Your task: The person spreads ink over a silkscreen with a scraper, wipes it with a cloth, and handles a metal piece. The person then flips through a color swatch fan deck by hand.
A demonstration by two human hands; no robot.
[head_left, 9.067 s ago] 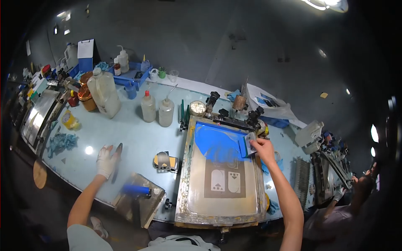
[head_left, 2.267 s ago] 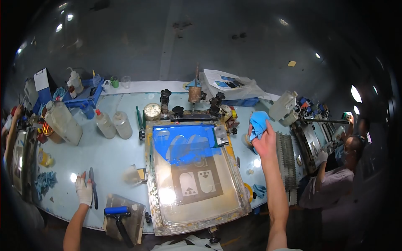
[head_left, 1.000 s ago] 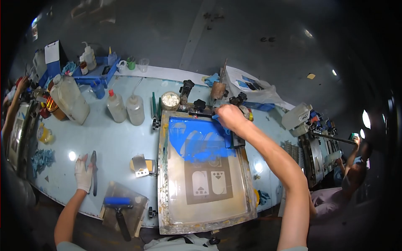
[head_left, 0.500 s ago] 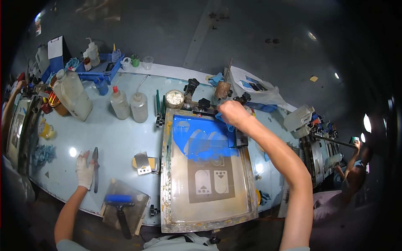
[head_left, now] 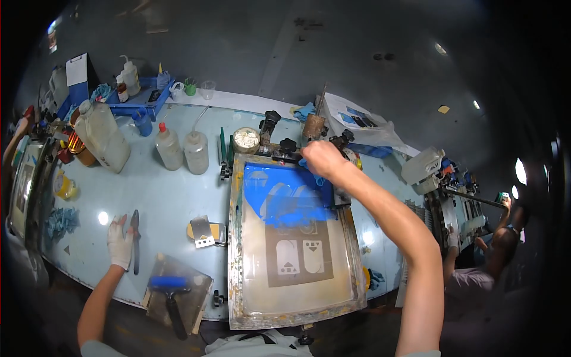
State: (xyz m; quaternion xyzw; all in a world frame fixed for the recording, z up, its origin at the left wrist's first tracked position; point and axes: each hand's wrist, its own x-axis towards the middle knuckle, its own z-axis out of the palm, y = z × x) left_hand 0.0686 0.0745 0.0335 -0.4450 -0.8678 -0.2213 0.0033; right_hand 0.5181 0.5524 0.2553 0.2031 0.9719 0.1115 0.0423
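Note:
My right hand (head_left: 324,159) is closed on a blue cloth (head_left: 313,172) at the far right part of the screen printing frame (head_left: 236,268). Bright blue ink (head_left: 262,184) covers the upper part of its mesh. Below the ink, a darker stencil area (head_left: 300,276) shows pale rounded shapes. My left hand (head_left: 121,243), in a white glove, lies flat on the table with its fingers apart. Right beside it is a dark knife-like tool (head_left: 136,238). A blue roller (head_left: 169,282) with a black handle rests on a plate closer to me.
Squeeze bottles (head_left: 196,153) and a large plastic jug (head_left: 102,137) stand at the back left. A patterned card (head_left: 203,231) lies left of the frame. A rusty can (head_left: 314,126) stands behind it. Another person (head_left: 499,250) is at the far right.
My right hand and the blue cloth have shifted slightly left along the top of the frame. My left hand stays in place. At the far right, the other person's arm has moved.

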